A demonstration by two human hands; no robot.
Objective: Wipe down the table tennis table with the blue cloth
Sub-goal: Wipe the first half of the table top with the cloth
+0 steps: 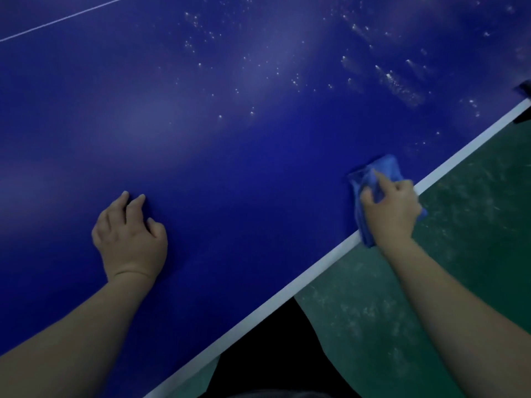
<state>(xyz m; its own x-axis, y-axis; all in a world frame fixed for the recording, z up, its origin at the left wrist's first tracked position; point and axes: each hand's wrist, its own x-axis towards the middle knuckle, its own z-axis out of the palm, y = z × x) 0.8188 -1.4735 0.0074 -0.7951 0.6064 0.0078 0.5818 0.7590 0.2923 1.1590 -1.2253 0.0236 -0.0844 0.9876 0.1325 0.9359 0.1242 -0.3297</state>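
Observation:
The dark blue table tennis table [230, 156] fills most of the head view, its white edge line running diagonally from lower left to upper right. My right hand [392, 209] grips the bunched blue cloth [382, 172] and presses it on the table right at the white edge. My left hand [130, 237] rests on the table surface to the left, fingers loosely curled and fingertips touching the top, holding nothing. White droplets or specks [399, 84] are scattered over the far right part of the table.
A scuffed green floor [459, 282] lies beyond the table edge at lower right. My dark clothing [273, 357] shows below the edge. A dark object [524, 90] sits at the far right by the table's edge. A thin white line [63, 17] crosses the upper left.

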